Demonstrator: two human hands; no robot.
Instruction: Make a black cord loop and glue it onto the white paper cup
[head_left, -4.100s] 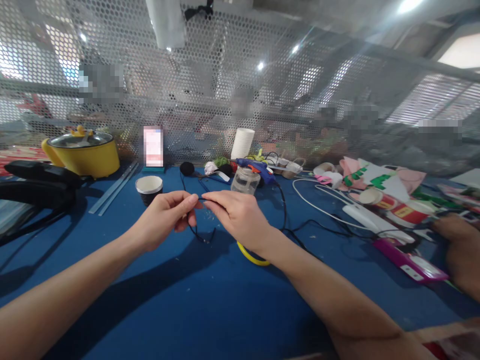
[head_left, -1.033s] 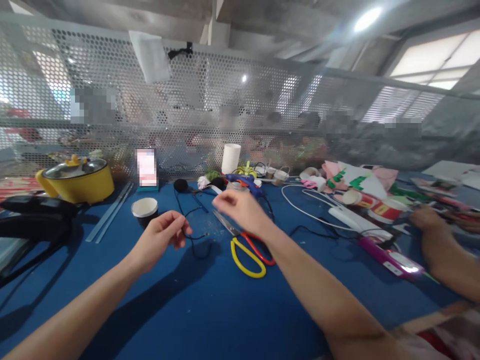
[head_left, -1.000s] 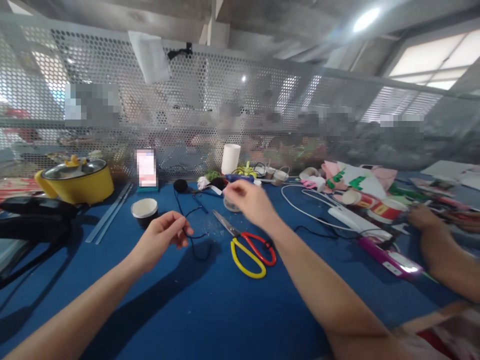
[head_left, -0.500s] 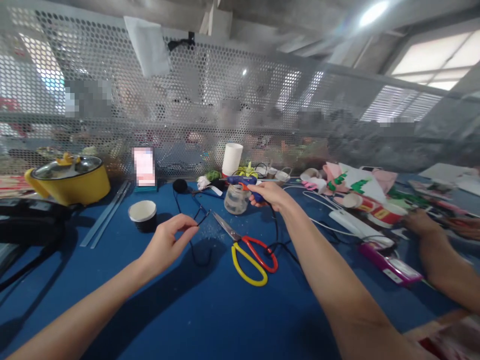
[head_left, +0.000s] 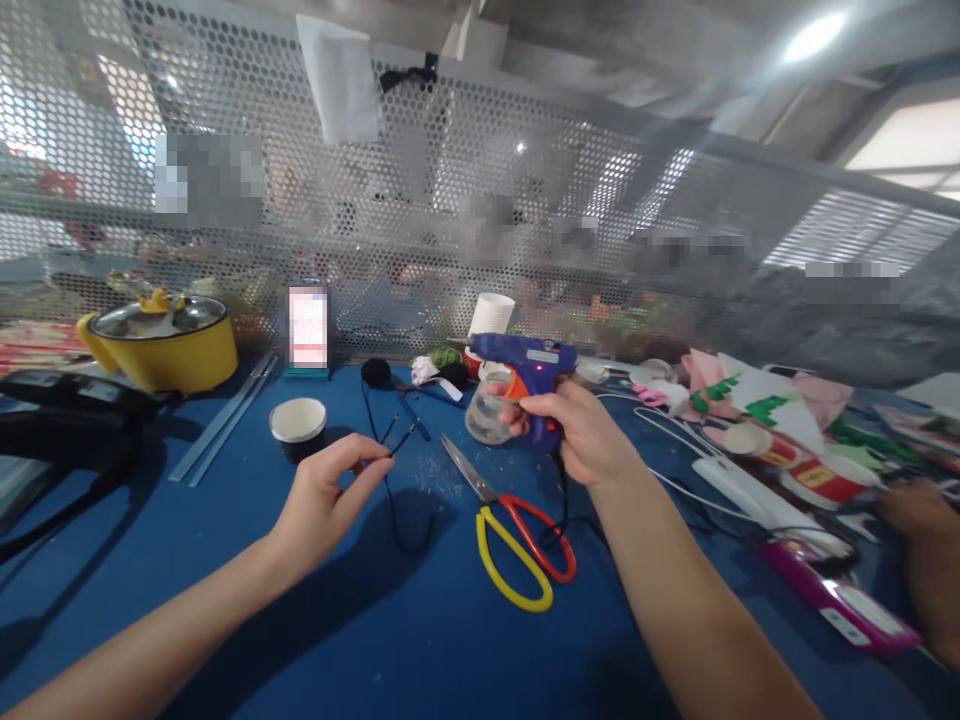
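Note:
My left hand (head_left: 326, 498) pinches a thin black cord (head_left: 394, 490) between thumb and forefinger above the blue table (head_left: 360, 640). The cord hangs in a loop down to the table and runs back to a black pompom (head_left: 375, 373). My right hand (head_left: 581, 432) grips a blue hot glue gun (head_left: 525, 362) with an orange trigger, lifted off the table, nozzle pointing left. A clear glass jar (head_left: 486, 415) stands just behind and left of the gun. Scissors (head_left: 517, 530) with one yellow and one red handle lie between my arms.
A black paper cup (head_left: 298, 427), a yellow pot (head_left: 161, 343), clear glue sticks (head_left: 221, 417) and black gear (head_left: 60, 415) sit at left. White cables (head_left: 720, 478), paper craft pieces (head_left: 757, 405), a purple tool (head_left: 832, 605) and another person's hand (head_left: 926, 545) are at right. A perforated metal screen (head_left: 420, 220) backs the table.
My right hand let go of the cord, reached back to the glue gun, gripped it and lifted it off the jar. My left hand kept hold of the cord.

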